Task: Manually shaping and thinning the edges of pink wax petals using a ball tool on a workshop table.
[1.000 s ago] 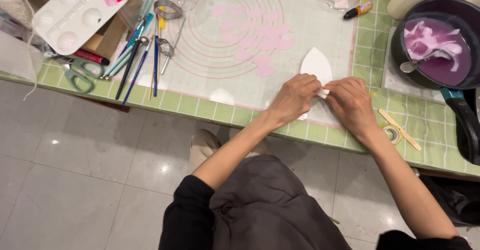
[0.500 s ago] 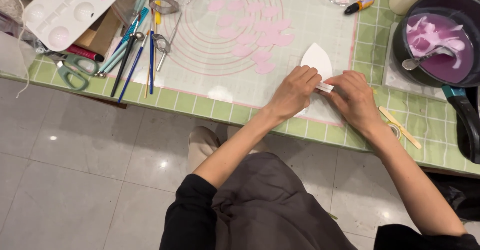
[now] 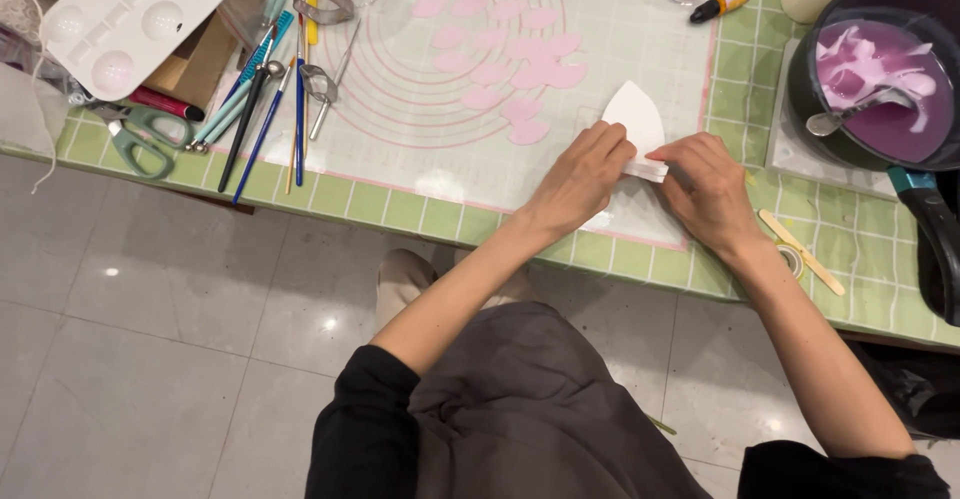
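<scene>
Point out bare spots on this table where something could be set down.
Free: the mat between the tools and the left hand. Also the green cloth between mat and pan. Crowded: the palette corner, the pink petals.

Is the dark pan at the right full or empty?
Partly filled: the dark pan holds purple and white liquid, with a spoon resting in it.

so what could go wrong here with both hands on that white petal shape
1. The left hand and right hand pinch the white petal-shaped piece at its base; squeezing hard might crease or tear it.
2. The pink cutouts lie just beside the left hand, so a sideways slip could smear them.
3. The pan of purple mix sits close to the right forearm; a wide elbow move might knock its handle.
</scene>
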